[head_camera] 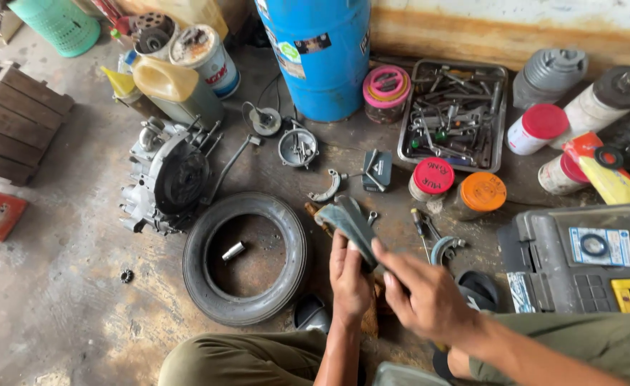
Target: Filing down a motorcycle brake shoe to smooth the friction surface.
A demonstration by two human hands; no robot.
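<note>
Olive-trousered knees (243, 361) filled the bottom of the view, the person sitting low over a stained concrete floor (65, 286). Between the knees the left hand (349, 282) rose with its grip clamped on a curved grey brake shoe (350, 218), fingers wrapped about the lower end so that the part stood tilted above the floor. The right hand (425, 297) came in from the right, slightly blurred; its fingertips (377, 246) lay against the shoe's edge, but whether that grip was closed on the part or merely touching it could not be told.

Just left of the hands lay a small black tyre (245, 261) flat on the floor, with a short metal sleeve (233, 251) inside its ring. Beyond the tyre sat a grey engine casing (163, 179). A second brake shoe (327, 187) lay near the first, a little farther off, and a screwdriver (422, 227) rested to the right of the hands.

Farther out stood two jars, one with a red lid (433, 177) and one with an orange lid (483, 191). Behind them a metal tray (497, 139) held loose tools, and a blue drum (318, 53) stood against the wall. A grey tool case (543, 261) lay at the right, near the person's right knee.
</note>
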